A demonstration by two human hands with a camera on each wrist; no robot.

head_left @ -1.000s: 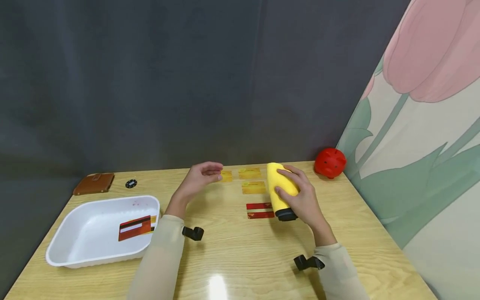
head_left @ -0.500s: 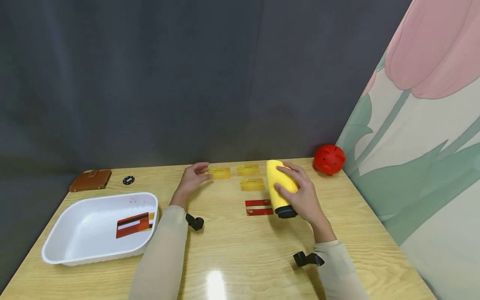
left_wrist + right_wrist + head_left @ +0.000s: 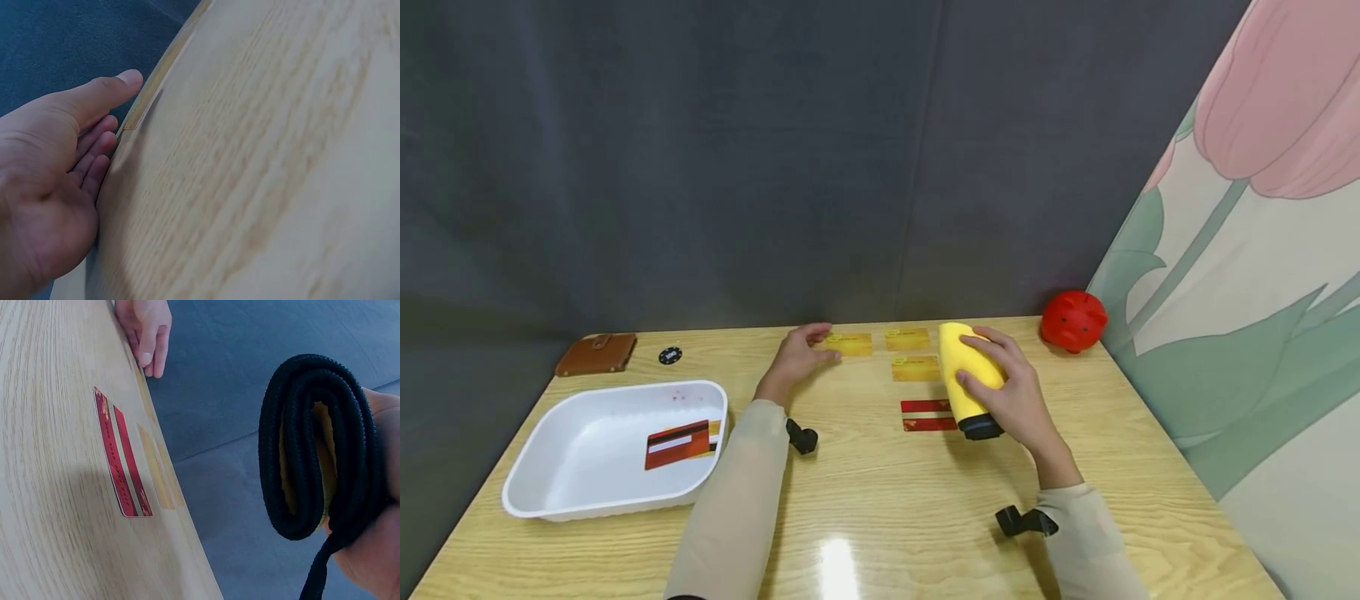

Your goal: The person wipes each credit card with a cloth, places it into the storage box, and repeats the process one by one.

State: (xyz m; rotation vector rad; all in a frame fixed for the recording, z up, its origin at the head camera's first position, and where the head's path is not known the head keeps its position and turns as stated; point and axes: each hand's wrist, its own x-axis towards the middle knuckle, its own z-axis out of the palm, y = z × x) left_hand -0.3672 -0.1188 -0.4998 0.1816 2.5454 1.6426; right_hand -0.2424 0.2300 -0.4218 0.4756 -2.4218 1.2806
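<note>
My right hand (image 3: 1011, 396) grips a rolled yellow cloth (image 3: 966, 371) with black edging above the table's right half. In the right wrist view, the roll's black end (image 3: 300, 450) shows its folded layers and a dangling strip. My left hand (image 3: 797, 358) is at the left end of a gold card (image 3: 852, 345) by the table's back edge. Its thumb and fingers are apart, with no grasp on the card visible. Two more gold cards, an upper one (image 3: 907, 338) and a lower one (image 3: 916, 368), lie to the right. A red striped card (image 3: 927, 415) lies below them, partly behind the roll.
A white tray (image 3: 527, 492) at the left holds a red card (image 3: 677, 444) overlapping a yellowish one. Behind it are a brown leather wallet (image 3: 597, 354) and a black poker chip (image 3: 670, 356). A red piggy bank (image 3: 1073, 321) stands at the back right, near the flowered wall.
My left hand has moved leftward off the leftmost gold card to its left end, uncovering most of it. The right hand still holds the rolled cloth in nearly the same place.
</note>
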